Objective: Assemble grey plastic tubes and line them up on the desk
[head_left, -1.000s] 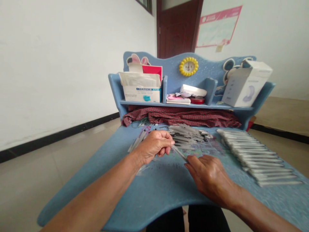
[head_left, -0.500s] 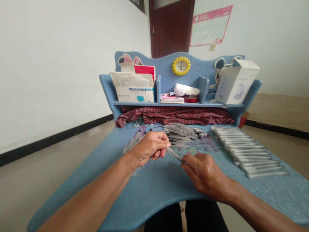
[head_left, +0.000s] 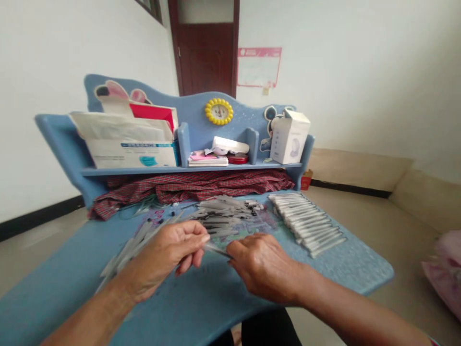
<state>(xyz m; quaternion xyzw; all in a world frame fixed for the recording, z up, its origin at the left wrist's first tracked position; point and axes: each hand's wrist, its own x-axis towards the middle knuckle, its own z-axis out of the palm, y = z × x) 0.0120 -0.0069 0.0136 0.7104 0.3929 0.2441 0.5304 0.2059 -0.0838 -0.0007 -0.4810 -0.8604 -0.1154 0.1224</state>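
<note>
- Grey tube (head_left: 217,249): thin, pen-like, low centre of view over front part of blue desk (head_left: 201,307). Held between both hands, lying approx 10-to-4 o'clock.
- L hand (head_left: 167,257): fingers curled in, thumb + forefinger nipped on the tube's 10 o'clock end. Other fingers tucked loosely below.
- R hand (head_left: 262,266): back upward, fingers folded, tips closed over the tube's 4 o'clock end. Exact pinch hidden under the knuckles.
- Handling (judgement): v. light, slim, prob. stiff plastic. Smooth, so apt to roll or slip. Fingertip pinch near each end suits it, little squeeze needed. Might bend or snap if levered mid-length.
- Count: 1 tube in hand. 2 hands, both the person's own; nobody else in view.
- Loose pile (head_left: 223,216) of like grey tubes, 12 o'clock of the hands: overlapping, can't count, a few dozen at a guess.
- Neat row (head_left: 306,221) of tubes laid side by side, 2 o'clock of the hands: approx 20, blur stops an exact count.
- Clear tubes (head_left: 131,245) fanned at 9 o'clock, partly under L hand: number unclear.
- Shelf at far 12 o'clock: 1 mask box (head_left: 126,144), 1 yellow clock (head_left: 219,111), 1 white box (head_left: 290,137), 1 red tin (head_left: 238,159).
- Checked cloth (head_left: 194,185) bunched beneath the shelf.
</note>
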